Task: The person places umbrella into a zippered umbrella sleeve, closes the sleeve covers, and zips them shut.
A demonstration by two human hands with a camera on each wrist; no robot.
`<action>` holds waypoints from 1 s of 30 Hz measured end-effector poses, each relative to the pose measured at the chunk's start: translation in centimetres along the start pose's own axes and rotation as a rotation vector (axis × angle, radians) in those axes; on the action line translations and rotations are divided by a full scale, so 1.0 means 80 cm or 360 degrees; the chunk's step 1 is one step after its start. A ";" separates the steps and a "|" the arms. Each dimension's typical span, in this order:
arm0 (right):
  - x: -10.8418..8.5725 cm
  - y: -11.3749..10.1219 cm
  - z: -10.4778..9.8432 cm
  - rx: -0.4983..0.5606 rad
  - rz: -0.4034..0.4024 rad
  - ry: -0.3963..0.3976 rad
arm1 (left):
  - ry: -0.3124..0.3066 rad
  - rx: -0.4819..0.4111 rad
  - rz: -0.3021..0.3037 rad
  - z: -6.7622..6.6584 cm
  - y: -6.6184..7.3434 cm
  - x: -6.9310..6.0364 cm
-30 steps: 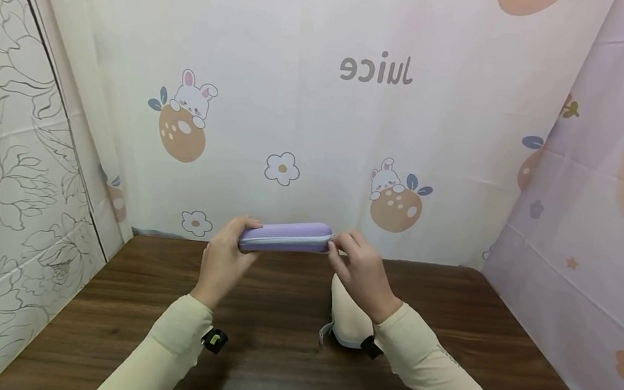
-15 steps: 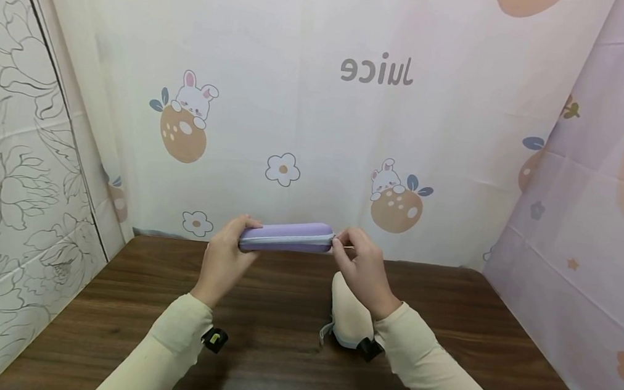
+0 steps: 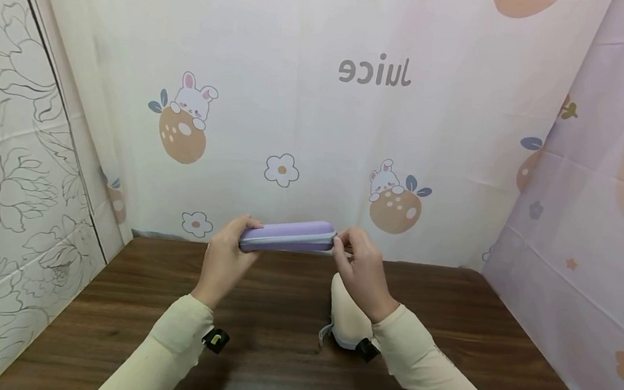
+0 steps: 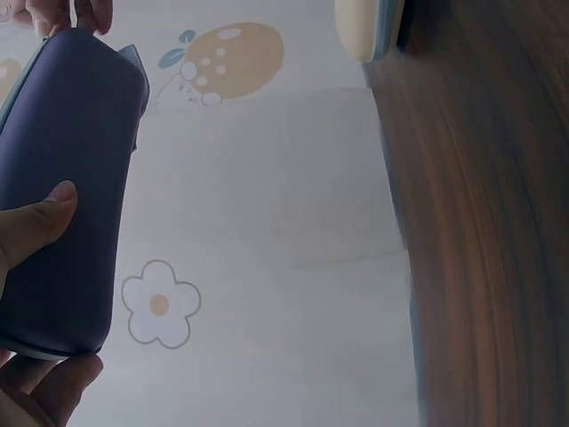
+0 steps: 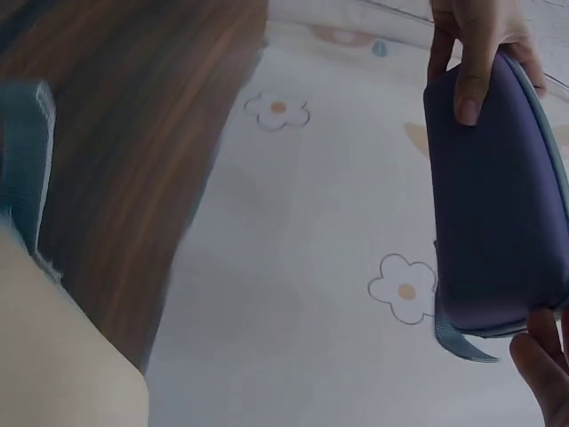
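A purple zippered pencil case (image 3: 292, 231) is held up level above the far part of the table, its pale zipper band facing me. My left hand (image 3: 224, 261) grips its left end, with the thumb (image 4: 40, 227) lying across the purple side in the left wrist view. At the opposite end, the fingers of my right hand (image 3: 361, 270) pinch the case's end at the zipper; the zipper pull itself is hidden. In the right wrist view, a blue-grey strap (image 5: 462, 345) hangs from that end. A cream zippered case (image 3: 349, 313) stands on the table below my right hand, partly covered by it.
The dark wood table (image 3: 269, 365) reaches back to a printed curtain (image 3: 319, 109), with more printed cloth on both sides. A grey strap (image 3: 325, 332) sticks out from the cream case. Black devices sit at both wrists, such as the left device (image 3: 216, 339).
My right fingers have shifted slightly to the right at the end of the purple pencil case. My left hand's grip stays the same, and the cream case has not moved.
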State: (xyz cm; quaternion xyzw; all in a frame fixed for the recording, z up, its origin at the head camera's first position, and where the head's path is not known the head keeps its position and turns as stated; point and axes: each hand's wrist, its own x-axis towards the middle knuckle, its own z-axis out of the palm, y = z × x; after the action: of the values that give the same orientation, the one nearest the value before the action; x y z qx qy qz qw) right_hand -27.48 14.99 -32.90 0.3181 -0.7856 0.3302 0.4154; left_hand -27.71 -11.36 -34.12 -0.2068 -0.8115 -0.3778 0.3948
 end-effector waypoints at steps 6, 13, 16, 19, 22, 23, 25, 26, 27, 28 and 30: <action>0.003 -0.003 0.001 0.0143 0.0164 0.0039 | 0.0033 0.0003 0.0017 -0.001 0.003 0.002; 0.006 -0.003 -0.002 0.0307 0.0387 0.0006 | 0.0001 -0.0052 -0.0040 -0.003 0.003 0.003; 0.006 0.001 -0.002 0.0413 0.0498 -0.0034 | -0.0018 -0.0087 -0.0064 -0.005 0.002 0.003; 0.005 0.004 -0.003 0.0505 0.0564 -0.0073 | -0.0043 -0.0123 -0.0076 -0.005 0.000 0.002; 0.004 0.007 -0.005 0.0521 0.0559 -0.0137 | -0.0063 -0.0152 -0.0098 -0.006 -0.003 0.001; 0.004 0.007 -0.006 0.0528 0.0563 -0.0167 | -0.0065 -0.0159 -0.0106 -0.005 -0.004 0.001; 0.003 0.009 -0.008 0.0582 0.0602 -0.0230 | -0.0072 -0.0166 -0.0123 -0.005 -0.006 -0.001; 0.002 0.010 -0.008 0.0616 0.0629 -0.0255 | -0.0073 -0.0175 -0.0126 -0.005 -0.007 -0.001; 0.001 0.011 -0.009 0.0643 0.0652 -0.0281 | -0.0075 -0.0185 -0.0129 -0.005 -0.008 -0.001; 0.000 0.013 -0.009 0.0664 0.0653 -0.0305 | -0.0077 -0.0192 -0.0129 -0.004 -0.008 -0.001; -0.002 0.015 -0.010 0.0675 0.0617 -0.0360 | -0.0087 -0.0212 -0.0126 -0.004 -0.010 -0.001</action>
State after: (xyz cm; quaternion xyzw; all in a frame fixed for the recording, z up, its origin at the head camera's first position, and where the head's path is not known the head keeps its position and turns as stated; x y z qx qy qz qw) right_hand -28.03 16.34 -32.99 0.2767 -0.7865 0.5224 0.1790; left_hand -28.05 -12.11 -34.42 -0.2107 -0.8027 -0.4404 0.3425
